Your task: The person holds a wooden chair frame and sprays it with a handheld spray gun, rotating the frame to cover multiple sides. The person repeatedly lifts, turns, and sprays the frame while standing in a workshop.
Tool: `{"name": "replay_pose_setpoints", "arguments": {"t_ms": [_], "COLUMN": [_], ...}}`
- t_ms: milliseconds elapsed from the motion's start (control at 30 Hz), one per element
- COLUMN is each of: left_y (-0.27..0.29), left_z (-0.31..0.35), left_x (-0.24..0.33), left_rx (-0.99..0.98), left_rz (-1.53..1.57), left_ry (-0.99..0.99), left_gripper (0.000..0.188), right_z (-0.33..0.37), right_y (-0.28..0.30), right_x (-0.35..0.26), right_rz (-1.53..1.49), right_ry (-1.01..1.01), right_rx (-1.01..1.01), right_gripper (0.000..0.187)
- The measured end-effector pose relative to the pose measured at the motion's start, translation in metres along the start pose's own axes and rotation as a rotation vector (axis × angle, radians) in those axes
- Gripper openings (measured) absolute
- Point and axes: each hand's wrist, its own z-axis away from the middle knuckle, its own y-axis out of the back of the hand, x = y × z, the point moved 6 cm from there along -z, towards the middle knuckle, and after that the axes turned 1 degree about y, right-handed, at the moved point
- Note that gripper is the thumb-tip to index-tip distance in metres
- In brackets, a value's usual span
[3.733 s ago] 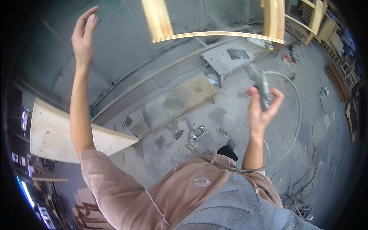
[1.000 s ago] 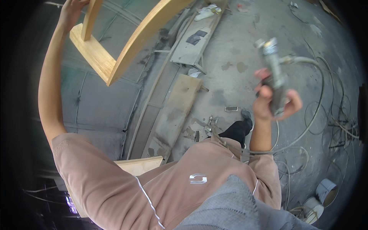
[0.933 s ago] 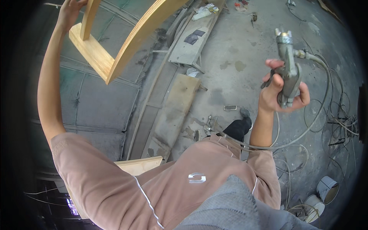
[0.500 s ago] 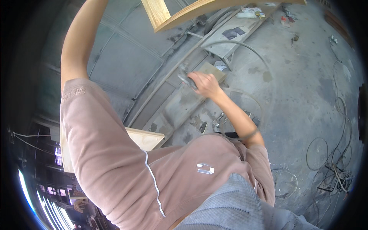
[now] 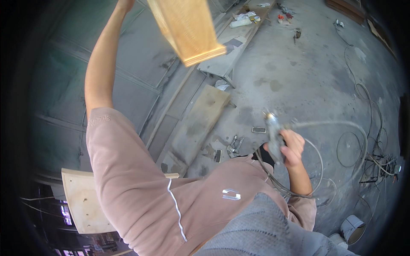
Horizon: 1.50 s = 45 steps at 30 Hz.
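My right hand (image 5: 292,147) is closed around a metal spray gun (image 5: 274,134), held upright out to the right of my body. The gun is slightly blurred, and a pale hose (image 5: 337,123) curves beside it toward the right. My left arm reaches up to the top edge, where only part of my left hand (image 5: 125,5) shows; its fingers are cut off. Near that hand hangs a varnished light-wood piece (image 5: 183,30) with a stepped lower edge, its upper end out of view. Whether the left hand grips it cannot be seen.
Low dusty benches (image 5: 198,117) run along the wall panels at left, the far one bearing a white bottle (image 5: 240,23). A curved plywood panel (image 5: 83,207) stands behind my left side. Tangled hoses (image 5: 378,158) and a white bucket (image 5: 352,226) lie at right.
My right hand with the spray gun has swung from over the bench back to the right, closer to my body. The wooden piece has turned and now hangs lower in view.
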Motion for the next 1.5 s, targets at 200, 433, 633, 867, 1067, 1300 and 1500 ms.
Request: {"name": "replay_pose_setpoints", "arguments": {"t_ms": [200,433,633,867,1067,1300,1500], "left_y": [0.05,0.145,0.048,-0.261,-0.192,-0.035,0.023], "left_z": [0.024,0.177,0.594,0.876,0.743,0.467,0.231], "left_x": [-0.049,-0.046,-0.088,0.003,-0.006,0.061,0.12], "left_rx": [0.373,0.519,0.759,1.431,1.318,0.832,0.381], "left_rz": [0.013,-0.015,0.202,0.291,0.066,-0.702,-1.367], "left_ry": [0.183,0.196,0.903,1.524,1.077,0.446,-0.177], "left_gripper": [0.06,0.075,0.086,0.068,0.061,0.043,0.034], "right_z": [0.036,0.081,0.099,0.074,-0.002,-0.101,-0.116], "right_y": [-0.034,-0.125,-0.234,-0.32,-0.342,-0.377,-0.376], "right_x": [0.04,0.13,0.199,0.194,0.21,0.148,0.09], "right_rz": [-0.343,-0.922,-1.238,-0.944,-0.851,-0.677,-0.77], "right_ry": [-0.51,-1.116,-1.445,-1.355,-0.985,-0.716,-0.553], "right_rx": [0.324,0.125,0.217,-0.222,-0.053,-0.021,-0.169], "right_gripper": [0.063,0.059,0.054,0.043,0.051,0.047,0.05]}}
